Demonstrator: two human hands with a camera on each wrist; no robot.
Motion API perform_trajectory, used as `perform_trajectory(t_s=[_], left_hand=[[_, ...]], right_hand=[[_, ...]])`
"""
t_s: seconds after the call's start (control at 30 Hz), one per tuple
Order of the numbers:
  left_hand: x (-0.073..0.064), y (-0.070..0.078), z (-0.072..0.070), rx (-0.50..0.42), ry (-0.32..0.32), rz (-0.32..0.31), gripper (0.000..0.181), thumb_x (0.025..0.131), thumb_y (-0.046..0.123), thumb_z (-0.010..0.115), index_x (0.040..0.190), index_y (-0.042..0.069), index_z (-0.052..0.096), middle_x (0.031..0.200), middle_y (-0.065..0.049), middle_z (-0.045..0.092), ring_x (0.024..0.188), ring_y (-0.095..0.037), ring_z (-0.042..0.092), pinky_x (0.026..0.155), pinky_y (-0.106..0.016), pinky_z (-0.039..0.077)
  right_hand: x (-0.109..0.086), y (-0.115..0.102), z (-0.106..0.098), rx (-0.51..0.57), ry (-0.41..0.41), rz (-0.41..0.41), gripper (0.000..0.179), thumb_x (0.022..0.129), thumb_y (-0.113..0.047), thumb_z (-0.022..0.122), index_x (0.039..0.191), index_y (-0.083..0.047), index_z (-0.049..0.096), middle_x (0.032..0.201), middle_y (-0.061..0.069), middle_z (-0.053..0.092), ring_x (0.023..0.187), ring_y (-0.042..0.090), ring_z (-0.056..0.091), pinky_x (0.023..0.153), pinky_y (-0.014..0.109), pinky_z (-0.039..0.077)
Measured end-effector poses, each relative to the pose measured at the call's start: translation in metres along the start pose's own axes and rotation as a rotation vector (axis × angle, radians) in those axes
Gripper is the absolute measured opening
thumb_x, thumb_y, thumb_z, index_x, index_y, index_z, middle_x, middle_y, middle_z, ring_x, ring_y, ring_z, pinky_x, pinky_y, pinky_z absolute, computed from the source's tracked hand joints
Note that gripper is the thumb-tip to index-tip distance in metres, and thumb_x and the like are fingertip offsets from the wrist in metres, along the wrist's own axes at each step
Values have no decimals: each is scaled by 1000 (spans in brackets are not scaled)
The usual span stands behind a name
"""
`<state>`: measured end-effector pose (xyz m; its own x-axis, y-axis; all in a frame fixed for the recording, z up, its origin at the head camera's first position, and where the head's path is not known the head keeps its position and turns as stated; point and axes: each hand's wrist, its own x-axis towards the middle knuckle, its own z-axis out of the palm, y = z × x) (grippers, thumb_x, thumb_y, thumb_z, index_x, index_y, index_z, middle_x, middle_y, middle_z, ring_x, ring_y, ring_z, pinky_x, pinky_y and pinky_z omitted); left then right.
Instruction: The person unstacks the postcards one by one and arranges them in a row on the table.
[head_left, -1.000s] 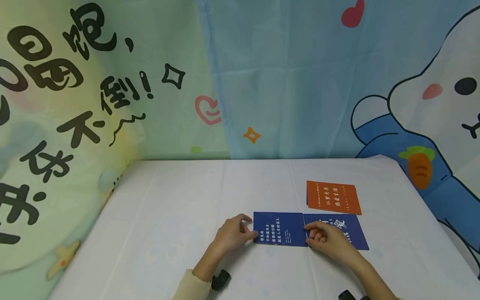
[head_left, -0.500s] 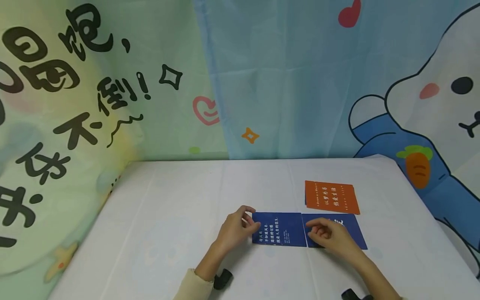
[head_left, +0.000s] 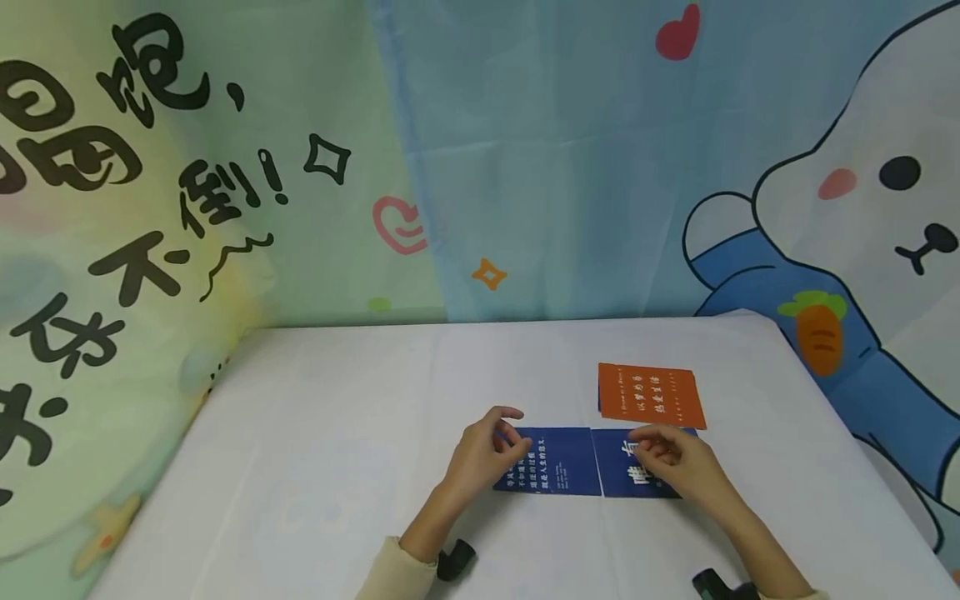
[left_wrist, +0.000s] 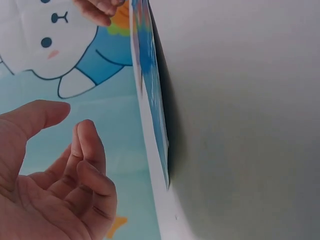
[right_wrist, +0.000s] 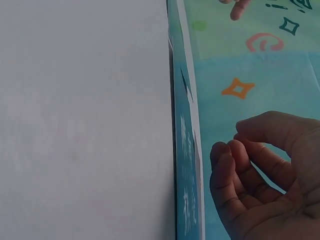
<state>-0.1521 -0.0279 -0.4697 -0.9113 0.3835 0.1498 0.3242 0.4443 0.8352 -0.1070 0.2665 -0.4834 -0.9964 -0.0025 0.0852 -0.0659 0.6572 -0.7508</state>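
Note:
Two blue printed card panels with white writing lie side by side on the table, a left panel (head_left: 566, 467) and a right panel (head_left: 618, 482), with a thin pale line between them. My left hand (head_left: 480, 457) hovers over the left panel's outer end, thumb and fingers apart and holding nothing. Over the right panel is my right hand (head_left: 686, 467), its fingers loosely curled with nothing between them; it covers part of the writing. In both wrist views the left hand (left_wrist: 65, 185) and the right hand (right_wrist: 270, 185) appear apart from the panels, which show nearly edge-on.
Behind the right panel lies an orange card (head_left: 651, 394) with white writing, a dark blue edge showing under its left side. A white cloth covers the table (head_left: 360, 400). A printed cloth backdrop (head_left: 555, 208) hangs behind and to the left.
Both hands have come away from the panels: the left rose from the left end, and the right moved off the middle line toward the right. The head view has turned slightly right.

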Motion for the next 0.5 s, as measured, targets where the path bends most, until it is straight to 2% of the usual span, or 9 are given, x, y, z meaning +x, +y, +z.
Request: perform_trajectory(t_s=[0.17, 0.5], left_hand=[[2, 4, 8, -15, -23, -9, 37, 88, 16, 70, 122, 4, 60, 85, 1, 64, 66, -2, 53, 57, -20, 44], [10, 14, 28, -61, -64, -2, 39, 88, 18, 71, 123, 3, 60, 90, 0, 63, 69, -2, 53, 58, -19, 44]], right_hand=[[-2, 5, -8, 2, 8, 27, 24, 90, -10, 68, 112, 1, 67, 93, 7, 65, 78, 6, 55, 69, 16, 49], [-2, 20, -19, 2, 57, 1, 25, 90, -10, 68, 112, 2, 66, 95, 9, 65, 77, 1, 54, 68, 15, 48]])
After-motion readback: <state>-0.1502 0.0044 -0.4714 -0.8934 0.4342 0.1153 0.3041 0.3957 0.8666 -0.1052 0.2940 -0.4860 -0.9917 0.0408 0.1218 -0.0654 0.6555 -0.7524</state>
